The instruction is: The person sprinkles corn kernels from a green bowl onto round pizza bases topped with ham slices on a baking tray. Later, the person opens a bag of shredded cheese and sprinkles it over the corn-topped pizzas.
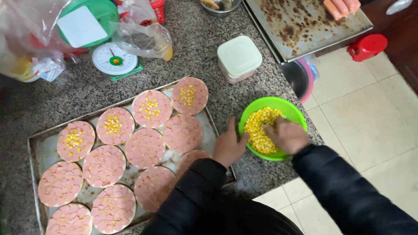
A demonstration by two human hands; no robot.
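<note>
On the left of the speckled surface (209, 48) lies a metal tray (37, 146) full of round flat breads covered in pink sausage slices. Four of them at the back, like this one (151, 107), already have yellow corn on top; the others, like this one (103, 166), have none. So the corn-sprinkling step looks partly done. The left hand (228, 146) rests beside the green bowl (293, 111), touching its rim, fingers loosely apart. The bowl sits near the surface's edge and holds corn kernels (257, 130). The right hand (287, 135) is inside it, curled down over the corn; it is blurry, so I cannot tell if it has closed on any. The bare rounds seem to need corn next.
</note>
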